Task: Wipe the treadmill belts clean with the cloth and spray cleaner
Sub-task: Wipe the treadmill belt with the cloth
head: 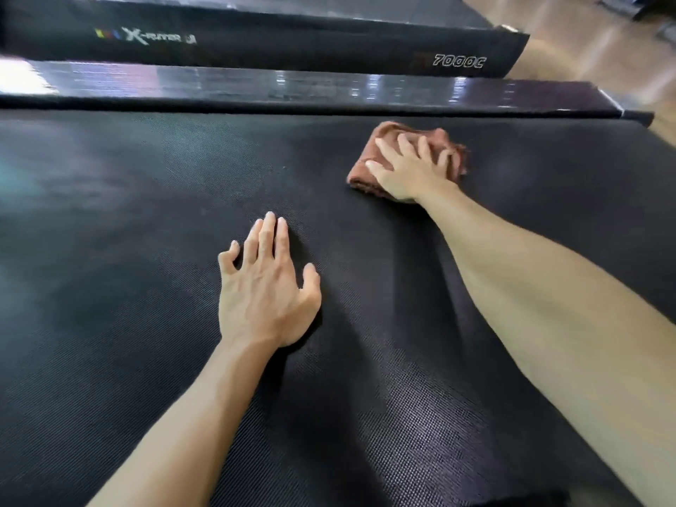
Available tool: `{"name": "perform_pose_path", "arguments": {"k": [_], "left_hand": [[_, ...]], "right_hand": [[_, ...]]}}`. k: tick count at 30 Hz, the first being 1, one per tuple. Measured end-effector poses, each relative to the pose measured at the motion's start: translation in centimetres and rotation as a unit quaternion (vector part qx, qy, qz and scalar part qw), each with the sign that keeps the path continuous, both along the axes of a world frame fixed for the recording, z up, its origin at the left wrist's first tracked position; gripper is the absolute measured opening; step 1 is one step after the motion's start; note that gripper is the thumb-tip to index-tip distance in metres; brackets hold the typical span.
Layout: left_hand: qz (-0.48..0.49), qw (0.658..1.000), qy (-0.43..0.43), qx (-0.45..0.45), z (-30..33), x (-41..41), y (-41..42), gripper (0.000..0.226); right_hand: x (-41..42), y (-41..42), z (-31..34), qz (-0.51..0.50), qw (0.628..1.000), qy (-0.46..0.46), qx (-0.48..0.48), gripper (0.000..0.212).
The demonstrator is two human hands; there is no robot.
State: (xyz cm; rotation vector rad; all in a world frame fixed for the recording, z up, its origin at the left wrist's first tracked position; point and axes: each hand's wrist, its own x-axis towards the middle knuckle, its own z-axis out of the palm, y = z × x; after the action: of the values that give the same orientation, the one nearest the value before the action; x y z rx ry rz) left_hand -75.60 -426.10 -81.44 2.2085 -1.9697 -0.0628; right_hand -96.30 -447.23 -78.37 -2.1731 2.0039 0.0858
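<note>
Flat right hand (pixel 409 170) presses folded brown terry cloth (pixel 369 177) onto textured belt (pixel 109 250).

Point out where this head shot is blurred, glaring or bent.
Head view: bright glare streaks on the glossy side rail; X-Rater lettering smeared by motion blur; wide-angle bending at the edges; belt weave sharp near the left hand, softer toward the cloth under the right hand.

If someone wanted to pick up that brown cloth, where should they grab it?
Probably the bunched far edge of the folded brown terry cloth, coming from above. It lies flat on the black textured treadmill belt, so only its raised folds offer a pinch; the right hand presses flat over its middle.
</note>
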Motion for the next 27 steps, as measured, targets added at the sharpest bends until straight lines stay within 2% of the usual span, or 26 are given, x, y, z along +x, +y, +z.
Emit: {"name": "perform_pose_path", "arguments": {"k": [3,6,8,10,14,17,21,23,27], "left_hand": [[0.004,1.0,-0.004,-0.005,0.2,0.1,0.2,0.086],[0.003,1.0,0.005,-0.003,0.2,-0.2,0.1,0.085],[-0.001,1.0,0.008,0.002,0.3,-0.2,0.3,0.084],[0.003,1.0,0.005,-0.001,0.2,0.0,0.2,0.083],[0.003,1.0,0.004,-0.002,0.2,0.0,0.2,0.084],[0.0,1.0,0.007,0.002,0.3,0.0,0.1,0.085],[0.001,1.0,0.016,0.001,0.3,0.0,0.1,0.085],[0.002,1.0,0.014,-0.001,0.3,0.0,0.2,0.085],[0.002,1.0,0.017,-0.004,0.2,-0.2,0.2,0.084]], "right_hand": [[1.7,3.6,0.0,0.09,0.996,-0.018,-0.009,0.066],[-0.1,9.0,-0.7,0.174,0.984,-0.031,-0.035,0.069],[-1.9,10.0,-0.8,0.192,0.98,-0.043,-0.027,0.075],[-2.5,7.9,-0.7,0.154,0.987,-0.036,-0.022,0.074],[-0.1,3.0,-0.7,0.016,1.0,-0.015,-0.001,0.069],[2.3,4.8,-0.2,0.06,0.998,-0.023,-0.007,0.067],[0.2,13.3,-0.7,0.161,0.985,-0.055,-0.036,0.068],[-1.8,14.1,-1.0,0.129,0.989,-0.054,-0.039,0.072],[-1.5,8.5,-0.4,-0.012,0.999,-0.042,-0.017,0.069]]}}
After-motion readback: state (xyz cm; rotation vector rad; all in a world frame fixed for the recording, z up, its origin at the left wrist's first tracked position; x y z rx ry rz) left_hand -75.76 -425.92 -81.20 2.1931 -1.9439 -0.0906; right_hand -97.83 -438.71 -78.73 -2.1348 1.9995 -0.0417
